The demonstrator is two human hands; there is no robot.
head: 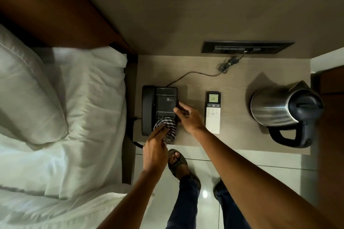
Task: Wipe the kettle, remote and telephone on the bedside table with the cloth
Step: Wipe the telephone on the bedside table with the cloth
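Note:
A black telephone sits at the left of the bedside table, handset along its left side. A black-and-white striped cloth lies over its keypad, pressed down by the fingers of my left hand. My right hand grips the telephone's right edge. A white remote with a lit display lies to the right of the telephone. The steel kettle with a black lid and handle stands at the table's right end.
A bed with white sheets and a pillow fills the left. A switch panel is on the wall behind the table, with a coiled cord running to the telephone. My sandalled feet stand on the tiled floor below.

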